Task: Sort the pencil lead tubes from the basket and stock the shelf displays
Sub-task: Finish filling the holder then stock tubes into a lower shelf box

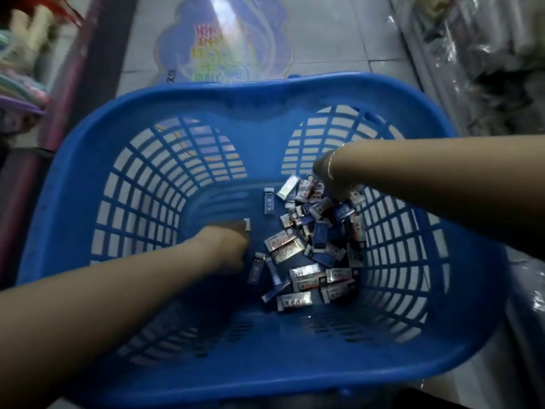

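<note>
Sorting looks barely begun: lead tubes (312,246) heaped in the basket (206,93); left hand (227,243) grips a few, right hand (330,175) digs in, grasp hidden.

Two bare forearms in view, no sleeves. Left hand (227,240): no ring, watch or band visible. Right hand (333,184): thin pale bracelet (330,165) round wrist, just above pile of lead tubes (312,246). Fingers of both mostly hidden; nails not discernible.
</note>
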The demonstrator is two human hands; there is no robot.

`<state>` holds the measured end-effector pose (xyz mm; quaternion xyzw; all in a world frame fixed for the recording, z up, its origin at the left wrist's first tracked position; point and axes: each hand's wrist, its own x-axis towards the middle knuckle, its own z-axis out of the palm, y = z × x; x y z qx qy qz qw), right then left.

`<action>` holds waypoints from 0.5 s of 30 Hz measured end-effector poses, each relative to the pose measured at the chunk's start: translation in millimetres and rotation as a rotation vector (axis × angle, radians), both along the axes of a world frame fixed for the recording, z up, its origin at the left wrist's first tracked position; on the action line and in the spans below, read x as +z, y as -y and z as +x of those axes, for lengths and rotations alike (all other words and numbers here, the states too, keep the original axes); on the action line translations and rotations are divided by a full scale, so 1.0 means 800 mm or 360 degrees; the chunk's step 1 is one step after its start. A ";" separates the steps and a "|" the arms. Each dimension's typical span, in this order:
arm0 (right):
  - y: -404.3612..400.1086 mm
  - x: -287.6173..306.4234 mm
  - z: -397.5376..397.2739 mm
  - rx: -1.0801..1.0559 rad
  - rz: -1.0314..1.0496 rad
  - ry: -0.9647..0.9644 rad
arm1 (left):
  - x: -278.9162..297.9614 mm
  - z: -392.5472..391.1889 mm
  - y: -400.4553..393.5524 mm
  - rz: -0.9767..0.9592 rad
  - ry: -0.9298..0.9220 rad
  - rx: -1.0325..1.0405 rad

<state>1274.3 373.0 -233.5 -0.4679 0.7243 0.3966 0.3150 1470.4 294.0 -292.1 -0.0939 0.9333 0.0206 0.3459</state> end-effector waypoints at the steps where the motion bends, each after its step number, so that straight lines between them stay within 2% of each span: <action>1: -0.007 -0.013 0.004 0.0145 0.0109 -0.0064 | 0.006 -0.001 0.002 -0.0027 -0.0088 -0.0030; 3: -0.018 -0.038 0.015 0.0449 0.0128 -0.0168 | 0.014 -0.009 -0.005 0.0002 -0.0439 -0.0129; 5: -0.022 -0.040 0.017 0.0576 -0.0074 -0.0171 | 0.018 -0.024 -0.025 0.0177 -0.0706 -0.0343; 7: -0.023 -0.039 0.008 0.0540 -0.0329 -0.0130 | 0.015 -0.037 -0.052 0.0404 -0.0812 -0.0677; 9: -0.020 -0.029 0.001 0.0423 -0.0468 -0.0018 | 0.005 -0.045 -0.079 0.0465 -0.0836 -0.0958; 11: -0.015 -0.019 0.001 0.0202 -0.0679 0.0269 | -0.009 -0.052 -0.101 0.0348 -0.0733 -0.1038; 13: -0.003 -0.010 0.001 -0.0109 -0.0883 0.0360 | -0.017 -0.061 -0.110 0.0254 -0.0547 -0.0866; 15: 0.006 0.002 -0.002 -0.0291 -0.0814 0.0209 | -0.021 -0.072 -0.106 0.0207 -0.0360 -0.0636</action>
